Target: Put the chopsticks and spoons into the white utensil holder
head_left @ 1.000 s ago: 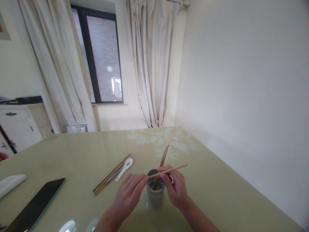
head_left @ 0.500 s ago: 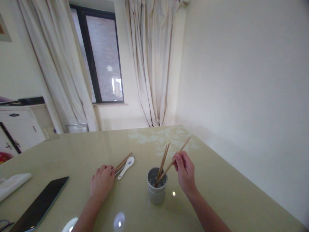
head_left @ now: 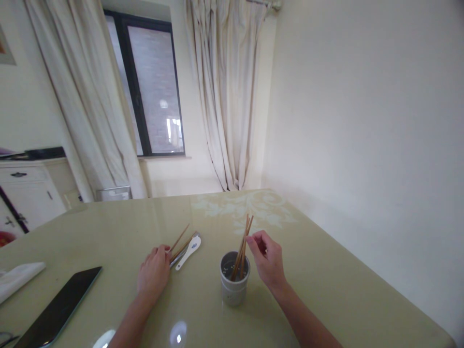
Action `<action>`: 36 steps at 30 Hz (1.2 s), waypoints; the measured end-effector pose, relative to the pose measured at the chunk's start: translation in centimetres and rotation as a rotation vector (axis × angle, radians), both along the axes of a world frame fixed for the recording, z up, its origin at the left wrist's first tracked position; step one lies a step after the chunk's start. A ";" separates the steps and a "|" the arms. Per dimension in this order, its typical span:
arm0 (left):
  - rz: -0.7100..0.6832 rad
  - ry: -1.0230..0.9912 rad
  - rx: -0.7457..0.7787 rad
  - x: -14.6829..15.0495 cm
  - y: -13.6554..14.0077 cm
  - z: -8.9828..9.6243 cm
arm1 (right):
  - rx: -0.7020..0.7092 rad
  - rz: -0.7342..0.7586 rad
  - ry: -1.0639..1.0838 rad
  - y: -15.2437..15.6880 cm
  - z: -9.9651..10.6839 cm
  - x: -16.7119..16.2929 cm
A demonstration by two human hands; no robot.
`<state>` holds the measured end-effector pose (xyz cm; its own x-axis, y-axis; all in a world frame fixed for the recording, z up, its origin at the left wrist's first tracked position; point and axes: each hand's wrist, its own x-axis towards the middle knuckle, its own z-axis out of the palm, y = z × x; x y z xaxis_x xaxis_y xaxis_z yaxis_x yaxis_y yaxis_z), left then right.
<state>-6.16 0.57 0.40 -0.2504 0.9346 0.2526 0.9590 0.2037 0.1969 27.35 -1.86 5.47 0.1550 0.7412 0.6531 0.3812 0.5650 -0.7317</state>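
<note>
Cup, grey, one: standing upright on the desk, right of centre in the lower part of the frame. Chopsticks, brown, a small bunch: contained in the cup, tilted, their upper ends fanned above the rim toward the upper right.

Right hand: raised just right of the cup, thumb and forefinger brought narrowly together against the upper part of the bunch; whether a stick was gripped could not be told.

Left hand: laid low at lower left of centre, fingers drawn in around the near end of a single chopstick, which was angled apart from the pile beside it.

Pile: further chopsticks and a silvery utensil, partly covered by the left hand. Spoon, white, blue mark in the bowl: placed along the pile's right side.

Lower left: a flat black device; beyond it, a white object, cut by the frame's edge.
</note>
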 end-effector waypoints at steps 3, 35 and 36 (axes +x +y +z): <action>-0.027 -0.006 0.118 0.3 0.1 0.2 | 0.023 -0.037 -0.099 0.0 -0.4 -0.2; -0.901 0.145 0.883 6.5 -4.3 3.8 | 0.096 0.277 0.615 -1.5 1.1 -0.9; -0.780 0.164 0.833 5.7 -3.7 3.5 | 0.131 0.229 0.689 -1.2 1.5 -0.4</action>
